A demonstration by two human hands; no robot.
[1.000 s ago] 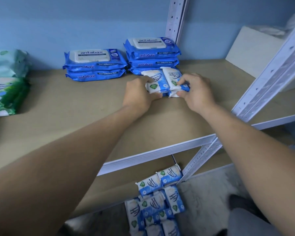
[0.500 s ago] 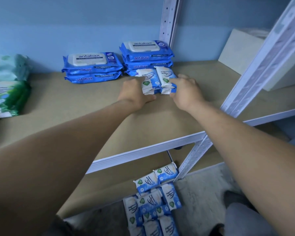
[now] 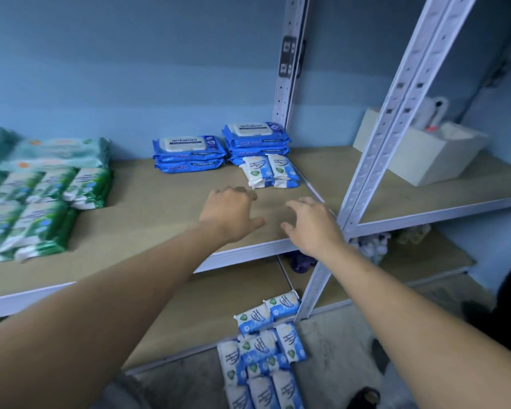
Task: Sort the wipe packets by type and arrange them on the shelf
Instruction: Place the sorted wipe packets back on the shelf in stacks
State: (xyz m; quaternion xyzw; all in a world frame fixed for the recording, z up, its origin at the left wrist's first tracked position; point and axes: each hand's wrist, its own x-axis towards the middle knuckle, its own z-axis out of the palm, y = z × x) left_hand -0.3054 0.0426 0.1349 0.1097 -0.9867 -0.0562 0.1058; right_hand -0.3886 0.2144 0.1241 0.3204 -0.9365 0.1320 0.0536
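Two small white-and-blue wipe packets [image 3: 268, 171] lie side by side on the wooden shelf [image 3: 160, 208], just in front of two stacks of blue antabax packs [image 3: 189, 153] by the back wall. My left hand [image 3: 229, 212] and my right hand [image 3: 311, 222] hover over the shelf's front part, apart from the small packets, fingers relaxed and holding nothing. Several more white-and-blue packets [image 3: 263, 352] lie in a pile on the floor and the lowest shelf's edge. Green packets [image 3: 39, 202] fill the shelf's left side.
A white upright post [image 3: 393, 125] stands just right of my right hand, another post [image 3: 288, 63] at the back. A white box [image 3: 425, 157] sits on the neighbouring shelf to the right. Pale teal packs [image 3: 56, 153] lie behind the green ones.
Both hands let go of the two small packets, left them in front of the blue stack, and drew back toward the shelf's front edge. The view tilted up and widened.
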